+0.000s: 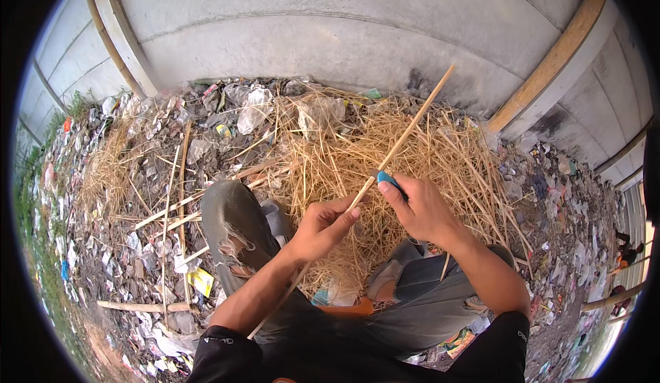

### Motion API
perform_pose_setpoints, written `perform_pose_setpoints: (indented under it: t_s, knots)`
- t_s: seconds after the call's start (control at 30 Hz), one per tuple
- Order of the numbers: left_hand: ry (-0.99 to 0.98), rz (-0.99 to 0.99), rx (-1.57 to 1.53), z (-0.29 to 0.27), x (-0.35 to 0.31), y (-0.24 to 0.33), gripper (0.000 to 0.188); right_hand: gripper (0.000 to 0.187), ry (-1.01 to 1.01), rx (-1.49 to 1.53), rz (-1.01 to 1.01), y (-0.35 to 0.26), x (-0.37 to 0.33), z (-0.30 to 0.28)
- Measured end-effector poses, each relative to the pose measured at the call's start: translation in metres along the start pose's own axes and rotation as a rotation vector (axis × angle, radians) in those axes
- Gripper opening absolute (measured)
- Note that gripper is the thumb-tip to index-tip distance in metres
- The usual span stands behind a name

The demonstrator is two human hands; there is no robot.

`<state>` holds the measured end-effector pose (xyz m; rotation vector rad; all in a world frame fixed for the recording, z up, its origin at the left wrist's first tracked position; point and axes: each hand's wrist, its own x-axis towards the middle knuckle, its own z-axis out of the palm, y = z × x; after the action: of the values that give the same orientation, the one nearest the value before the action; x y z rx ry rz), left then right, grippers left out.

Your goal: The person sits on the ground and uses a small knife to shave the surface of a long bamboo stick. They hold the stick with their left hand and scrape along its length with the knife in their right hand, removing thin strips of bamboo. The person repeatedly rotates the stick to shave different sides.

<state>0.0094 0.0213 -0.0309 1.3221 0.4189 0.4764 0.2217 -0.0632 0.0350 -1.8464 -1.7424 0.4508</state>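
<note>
A long, thin bamboo strip (419, 117) slants from my lap up toward the far wall. My left hand (322, 229) is closed around it near the middle, thumb along its side. In my right hand (426, 210) is a blue-handled knife (387, 178), gripped by the fingers. Its short blade rests against the strip just beyond my left fingers; most of the handle is hidden in my grip. Beneath both hands, a heap of pale bamboo shavings (447, 163) spreads between and beyond my knees.
Several bamboo sticks (173, 208) lie crossed left of my knee, near a short thicker pole (144, 307). Plastic litter (254, 111) covers the ground. A grey panel wall (323, 46) with bamboo posts (550, 57) stands ahead. An orange object (347, 309) sits between my legs.
</note>
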Motion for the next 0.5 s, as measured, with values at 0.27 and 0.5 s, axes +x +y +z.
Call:
perform_pose_setpoints:
  t_s: [0.27,0.5]
  knots:
    - [0.064,0.045,0.202,-0.004,0.001,-0.004,0.035,0.061,-0.026,-0.117,-0.01,0.019,0.007,0.007]
    - [-0.031,-0.009,0.213,-0.007,-0.013,-0.018,0.024,0.071,0.209,-0.328,0.333,0.11,0.047,-0.046]
